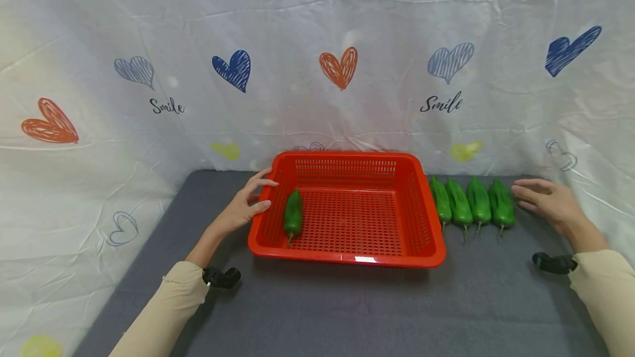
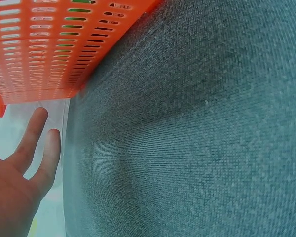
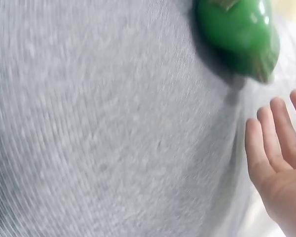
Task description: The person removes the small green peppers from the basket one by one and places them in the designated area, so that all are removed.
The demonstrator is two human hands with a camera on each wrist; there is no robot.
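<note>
A red plastic basket (image 1: 347, 255) with slotted walls stands on the grey cloth. Inside it, near the left wall, lies one green pepper (image 1: 294, 214) with its stem toward me. My left hand (image 1: 241, 205) is at the basket's left rim, its fingers spread and relaxed; in the left wrist view its fingers (image 2: 50, 153) are just below the slotted wall. Several more green peppers (image 1: 479, 203) lie in a row right of the basket, stems toward me. Beside the rightmost pepper (image 1: 502, 207), my right hand (image 1: 553, 203) holds nothing, its fingers loosely extended toward it.
Grey cloth (image 1: 342, 313) covers the table in front of the basket and to both sides. Behind it hangs a white curtain (image 1: 288, 21) printed with hearts and "Smile". Each wrist wears a black device, one (image 1: 221, 277) on the left and another (image 1: 553, 263) on the right.
</note>
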